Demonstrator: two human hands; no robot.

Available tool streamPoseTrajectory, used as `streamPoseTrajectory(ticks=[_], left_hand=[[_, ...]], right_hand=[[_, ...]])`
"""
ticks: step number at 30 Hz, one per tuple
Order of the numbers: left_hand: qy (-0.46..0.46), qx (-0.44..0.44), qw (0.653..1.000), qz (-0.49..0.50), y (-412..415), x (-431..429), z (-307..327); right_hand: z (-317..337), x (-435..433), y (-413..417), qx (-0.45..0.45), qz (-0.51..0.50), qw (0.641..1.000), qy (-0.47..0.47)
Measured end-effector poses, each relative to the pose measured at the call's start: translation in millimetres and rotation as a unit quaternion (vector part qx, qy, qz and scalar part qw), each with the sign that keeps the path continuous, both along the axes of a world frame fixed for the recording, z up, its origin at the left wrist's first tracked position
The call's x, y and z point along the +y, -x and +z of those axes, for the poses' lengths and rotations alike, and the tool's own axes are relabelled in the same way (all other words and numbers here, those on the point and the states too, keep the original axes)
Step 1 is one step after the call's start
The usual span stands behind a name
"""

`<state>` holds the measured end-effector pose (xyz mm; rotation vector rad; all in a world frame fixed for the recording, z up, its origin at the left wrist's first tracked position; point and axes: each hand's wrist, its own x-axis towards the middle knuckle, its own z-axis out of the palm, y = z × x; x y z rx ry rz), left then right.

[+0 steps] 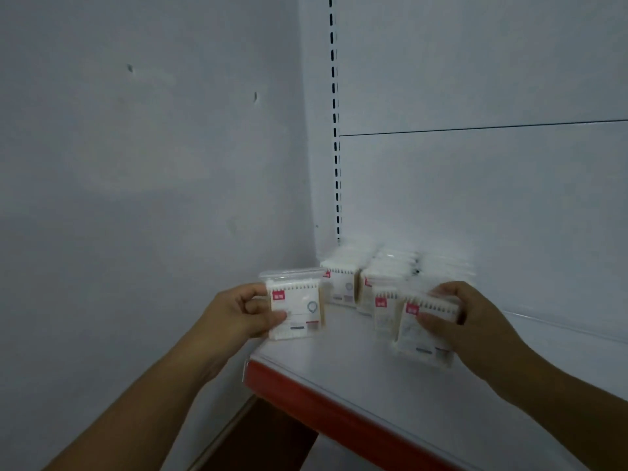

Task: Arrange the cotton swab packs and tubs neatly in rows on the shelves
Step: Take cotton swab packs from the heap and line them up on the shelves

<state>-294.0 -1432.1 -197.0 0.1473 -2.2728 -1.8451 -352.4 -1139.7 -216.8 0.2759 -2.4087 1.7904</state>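
Two clear red-tagged packs: left hand (pixel 238 311) pinches left pack (pixel 300 309), right hand (pixel 475 317) pinches right pack (pixel 426 338).

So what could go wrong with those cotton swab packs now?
1. The left hand holds a pack right at the left end of the shelf, seemingly not set down. Let go there, it might fall off the side.
2. The right hand grips the tilted front pack, close to the packs standing behind it. A hard push could topple that row.
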Motion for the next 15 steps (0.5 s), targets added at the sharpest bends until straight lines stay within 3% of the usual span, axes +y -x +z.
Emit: streamPoseTrajectory(ticks=[7, 9, 15], left_hand=[[0.110, 0.008, 0.991, -0.070, 97, 8, -21], [0.146, 0.011, 0.986, -0.079, 116, 4, -28], [0.100, 0.038, 0.990, -0.094, 142, -2, -53]], right_hand=[[-6, -37, 15, 0.018, -0.051, 0.999, -0.004], [-8, -43, 17, 0.038, -0.075, 0.995, -0.058], [-17, -42, 19, 0.159, -0.131, 0.949, -0.240]])
